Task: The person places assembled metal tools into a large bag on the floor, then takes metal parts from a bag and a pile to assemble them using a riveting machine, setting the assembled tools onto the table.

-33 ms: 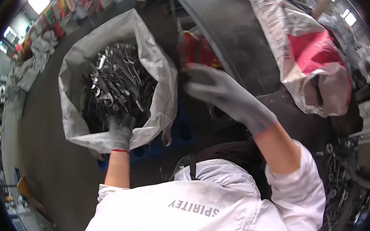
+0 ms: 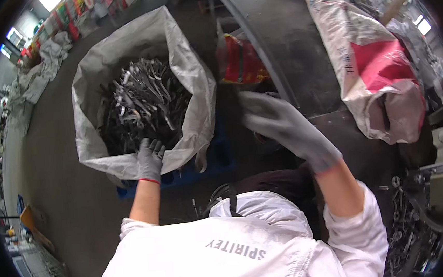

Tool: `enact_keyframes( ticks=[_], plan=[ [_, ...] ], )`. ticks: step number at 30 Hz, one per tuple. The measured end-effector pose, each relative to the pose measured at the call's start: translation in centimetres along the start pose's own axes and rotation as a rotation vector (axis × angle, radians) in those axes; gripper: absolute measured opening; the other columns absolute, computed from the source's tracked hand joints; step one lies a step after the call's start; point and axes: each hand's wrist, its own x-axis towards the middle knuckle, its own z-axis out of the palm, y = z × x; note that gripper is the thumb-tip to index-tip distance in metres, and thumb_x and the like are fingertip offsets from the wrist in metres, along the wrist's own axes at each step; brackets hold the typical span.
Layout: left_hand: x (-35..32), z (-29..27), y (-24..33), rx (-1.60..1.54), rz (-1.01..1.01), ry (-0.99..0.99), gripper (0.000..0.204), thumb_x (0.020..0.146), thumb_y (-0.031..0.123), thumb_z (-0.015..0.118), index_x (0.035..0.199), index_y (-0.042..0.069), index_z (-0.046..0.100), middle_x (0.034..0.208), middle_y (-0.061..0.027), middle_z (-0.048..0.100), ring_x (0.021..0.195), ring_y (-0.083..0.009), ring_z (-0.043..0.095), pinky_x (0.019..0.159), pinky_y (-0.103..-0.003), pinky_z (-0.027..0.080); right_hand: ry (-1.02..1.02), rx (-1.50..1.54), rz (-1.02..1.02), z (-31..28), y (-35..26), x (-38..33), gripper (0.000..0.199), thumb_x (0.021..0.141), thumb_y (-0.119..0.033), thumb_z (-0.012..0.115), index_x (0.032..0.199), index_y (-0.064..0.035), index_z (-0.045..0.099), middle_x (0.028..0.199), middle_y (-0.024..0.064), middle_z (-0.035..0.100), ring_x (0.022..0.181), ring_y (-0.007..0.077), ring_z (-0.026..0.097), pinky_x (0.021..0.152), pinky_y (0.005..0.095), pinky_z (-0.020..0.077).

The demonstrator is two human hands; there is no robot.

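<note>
My left hand (image 2: 151, 159), in a grey glove, rests at the near rim of a large white woven sack (image 2: 88, 120). Its fingers are stretched and slightly spread, and nothing shows in them. Inside the sack lies a heap of curved, elongated metal pieces (image 2: 147, 89), bright on top and darker around the sides. To the right of the sack, my gloved right hand (image 2: 285, 125) hangs in the air near the table edge. Motion blurs its fingertips, but thumb and fingers look apart with no held thing visible.
A dark table (image 2: 297, 39) with a raised edge stands to the right, bearing a white and red sack (image 2: 377, 63). Below its edge sits a red and yellow bag (image 2: 241, 59). A blue pallet (image 2: 223, 156) shows under the white sack. Metal parts (image 2: 402, 223) lie at lower right.
My right hand has shifted slightly right and down, away from the red bag. My left hand has drawn back a little from the metal pieces, and its fingers show more clearly.
</note>
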Motion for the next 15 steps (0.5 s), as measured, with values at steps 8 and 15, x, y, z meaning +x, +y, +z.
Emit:
enact_keyframes(
  ticks=[8,15],
  plan=[
    [0.4,-0.8,-6.0,2.324,1.061,-0.623,0.055,0.073,0.037,0.065,0.115,0.004,0.053,0.114,-0.0185,0.056,0.105,-0.0301,0.055,0.086,-0.037,0.044,0.852,0.075,0.16,-10.0,10.7,-24.4,0.043,0.092,-0.018,0.044,0.13,0.0013,0.039,0.125,0.0155,0.049,0.111,0.0256,0.051,0.098,0.037,0.0379],
    [5.1,4.0,4.5,1.914,0.982,-0.272,0.013,0.074,0.021,0.058,0.079,0.011,0.065,0.084,-0.0145,0.064,0.079,-0.0331,0.062,0.066,-0.041,0.049,1.067,0.044,0.06,-12.9,17.7,-45.3,0.045,0.092,-0.022,0.041,0.133,-0.003,0.037,0.135,0.0122,0.039,0.122,0.0249,0.04,0.103,0.0383,0.0322]
  ],
)
